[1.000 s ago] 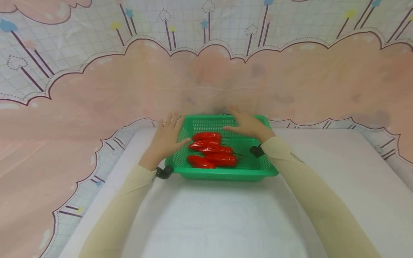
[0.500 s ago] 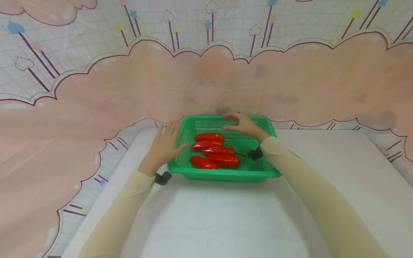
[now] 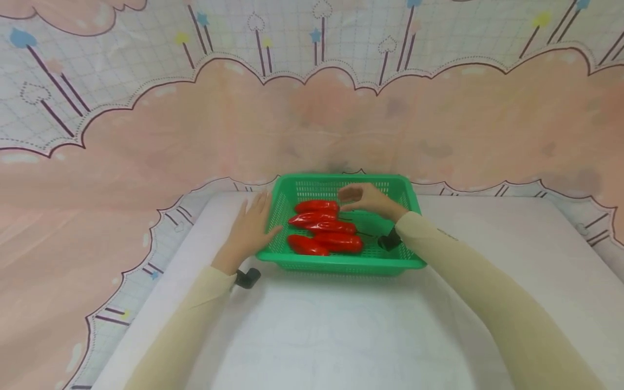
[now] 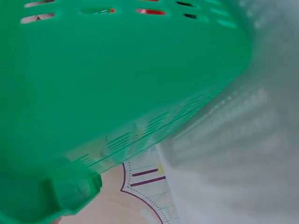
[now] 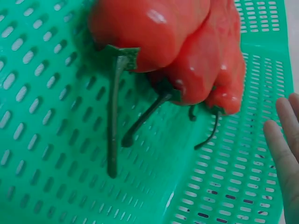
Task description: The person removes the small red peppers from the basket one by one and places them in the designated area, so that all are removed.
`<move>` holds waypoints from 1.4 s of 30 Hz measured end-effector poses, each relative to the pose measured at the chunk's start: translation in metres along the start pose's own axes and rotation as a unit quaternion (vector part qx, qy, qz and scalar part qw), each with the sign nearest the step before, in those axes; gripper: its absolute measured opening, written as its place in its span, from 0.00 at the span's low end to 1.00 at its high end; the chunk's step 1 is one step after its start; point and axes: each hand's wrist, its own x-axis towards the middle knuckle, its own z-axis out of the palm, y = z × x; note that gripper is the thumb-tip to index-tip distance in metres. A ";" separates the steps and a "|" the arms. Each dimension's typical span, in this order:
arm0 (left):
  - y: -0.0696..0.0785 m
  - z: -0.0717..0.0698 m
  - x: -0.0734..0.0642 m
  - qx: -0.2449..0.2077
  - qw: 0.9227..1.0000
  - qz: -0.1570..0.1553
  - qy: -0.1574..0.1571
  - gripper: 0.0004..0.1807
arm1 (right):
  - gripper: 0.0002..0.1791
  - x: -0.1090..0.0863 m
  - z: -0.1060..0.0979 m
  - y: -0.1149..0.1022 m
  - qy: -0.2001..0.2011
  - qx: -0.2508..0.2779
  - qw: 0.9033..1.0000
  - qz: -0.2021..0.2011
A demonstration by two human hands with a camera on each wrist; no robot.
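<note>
Several red peppers [image 3: 336, 242] with thin green stems lie side by side in a green perforated plastic basket [image 3: 341, 261]. My left hand [image 3: 248, 230] is at the basket's left side, fingers stretched out, thumb toward the rim; whether it touches cannot be told. In the left wrist view the basket wall [image 4: 117, 79] fills much of the picture. Over the basket's right half, my right hand [image 3: 368, 200] has its fingers bent near the farthest pepper [image 3: 317, 206]. The right wrist view shows its fingers [image 5: 282, 149] apart from the peppers, holding nothing.
The basket stands on a white-covered table [image 3: 322, 330] near its back edge. Behind hangs a patterned curtain [image 3: 312, 124] with cloud and star drawings. A small black camera [image 3: 248, 278] is on the left wrist, another black camera [image 3: 390, 240] on the right.
My right hand has come down into the basket toward the farthest pepper, its fingers bending from spread to curved. My left hand has slid slightly nearer along the basket's left side.
</note>
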 end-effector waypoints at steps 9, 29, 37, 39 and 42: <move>-0.002 0.008 -0.001 -0.016 1.000 -0.007 -0.011 0.43 | 0.30 0.001 0.003 0.007 -0.031 0.048 0.997 0.042; -0.003 0.010 -0.003 -0.031 0.998 -0.013 -0.058 0.36 | 0.24 -0.001 0.009 0.026 -0.049 -0.057 0.992 0.099; -0.003 0.010 -0.004 -0.025 0.998 -0.013 -0.055 0.35 | 0.21 -0.005 0.014 0.022 -0.040 -0.105 0.985 0.132; -0.003 0.010 -0.004 -0.026 0.998 -0.013 -0.054 0.35 | 0.21 -0.005 0.015 0.023 -0.038 -0.110 0.984 0.137; -0.003 0.011 -0.004 -0.027 0.998 -0.015 -0.056 0.35 | 0.21 -0.003 0.016 0.025 -0.034 -0.123 0.982 0.138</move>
